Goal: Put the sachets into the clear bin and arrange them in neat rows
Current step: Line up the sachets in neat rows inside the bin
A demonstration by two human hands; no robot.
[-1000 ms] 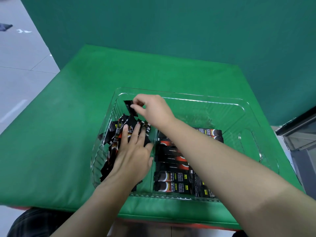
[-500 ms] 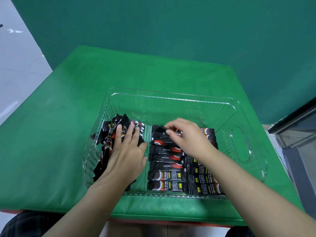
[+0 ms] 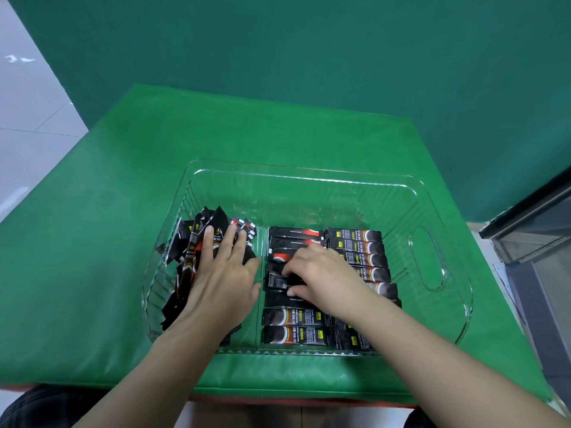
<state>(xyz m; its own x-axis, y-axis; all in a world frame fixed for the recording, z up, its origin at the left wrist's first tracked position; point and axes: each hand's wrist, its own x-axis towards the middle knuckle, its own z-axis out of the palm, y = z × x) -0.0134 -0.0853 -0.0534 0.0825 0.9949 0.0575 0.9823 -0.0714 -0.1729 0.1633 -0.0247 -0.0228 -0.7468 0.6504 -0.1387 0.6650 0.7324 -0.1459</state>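
A worktop (image 3: 123, 242) covered in bright green padded vinyl stands before a darker green backdrop (image 3: 309, 57), with pale floor tiles (image 3: 27, 118) off its left edge and a dark glass-fronted cabinet (image 3: 537, 242) off its right. Toward the near edge sits the clear ribbed plastic bin with cut-out handles (image 3: 432, 211). Inside it, black stick sachets with red-and-white print (image 3: 293, 335) lie in two neat rows across the middle and right, while a loose heap of the same sachets (image 3: 191, 242) fills the left end. My left hand (image 3: 222, 279) lies flat on that heap, fingers spread and closed on nothing. My right hand (image 3: 321, 279) curls palm-down over the middle row, fingertips pinching a single black sachet (image 3: 278, 281) against the row.
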